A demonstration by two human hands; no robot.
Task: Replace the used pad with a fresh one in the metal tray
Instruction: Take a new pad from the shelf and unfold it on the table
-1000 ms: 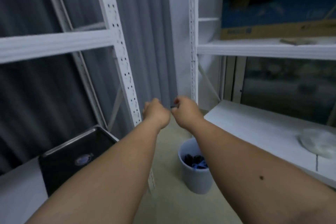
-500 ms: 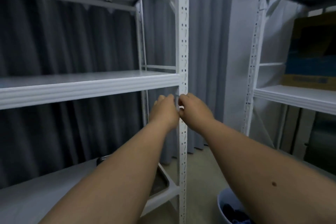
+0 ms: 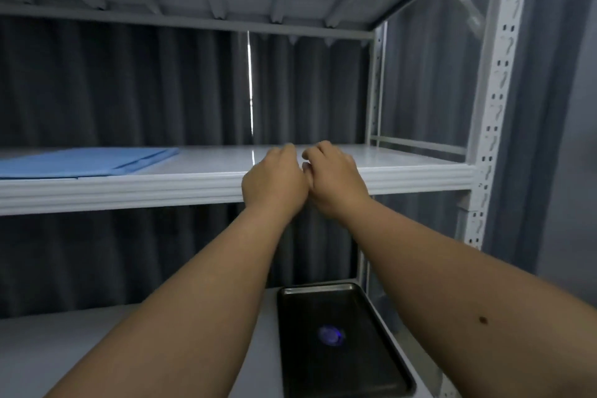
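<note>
**Hands up at the middle shelf, tray bare below**

Hands first: the left hand (image 3: 274,186) and the right hand (image 3: 336,182) are held knuckle to knuckle in front of the middle shelf (image 3: 193,184), fingers curled in on both. Whether anything small is pinched between them I cannot tell from where I stand; nothing shows.

A second ago the person was facing the corner, with a bin on the floor under their hands and the tray off to the left. Now they have swung round to the rack, and that bin is out of sight. The metal tray (image 3: 381,310) sits on the lower shelf, just under the right forearm, its dark bottom showing only a bluish glint of reflected light (no pad in it that I can make out).

So the old pad looks to be gone, and the fetching half is what remains. The folded blue sheets (image 3: 80,163) lie on the middle shelf, well to the left of both hands. I would guess those are the fresh pads, and a reach leftward comes next.
</note>
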